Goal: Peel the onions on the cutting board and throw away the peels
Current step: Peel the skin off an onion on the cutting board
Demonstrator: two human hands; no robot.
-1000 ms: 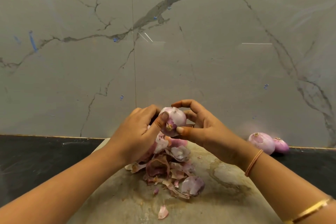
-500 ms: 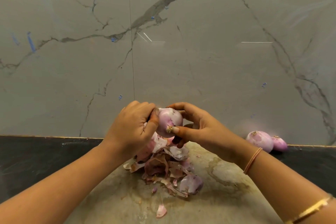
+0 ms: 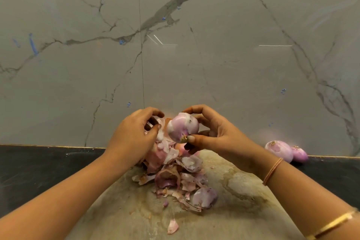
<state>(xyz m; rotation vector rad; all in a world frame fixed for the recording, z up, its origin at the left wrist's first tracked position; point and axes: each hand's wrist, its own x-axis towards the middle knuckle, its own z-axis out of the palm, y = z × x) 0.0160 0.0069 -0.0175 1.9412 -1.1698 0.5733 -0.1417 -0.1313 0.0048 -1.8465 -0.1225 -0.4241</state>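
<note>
Against a grey marble wall runs a dark table, and on it lies a stained beige cutting board. At the middle of the board sits a loose pile of peels, pink and papery. A pair of onions that look already peeled rests side by side on the table to the right, off the board and near the wall.

Above the pile, the right hand curls round a pale purple onion, fingers over the top and thumb by the root end. Just beside it, the left hand, fingers bent, pinches a pale strip of peel that seems joined to the onion's left side. One small flake lies alone near the board's front.

The step in hand appears to be stripping the outer skin. It would go best by pulling the strip down towards the root while the right hand turns the onion, keeping both over the pile so that scraps fall together. A firm but gentle grip matters, since the bared flesh looks slippery.
</note>
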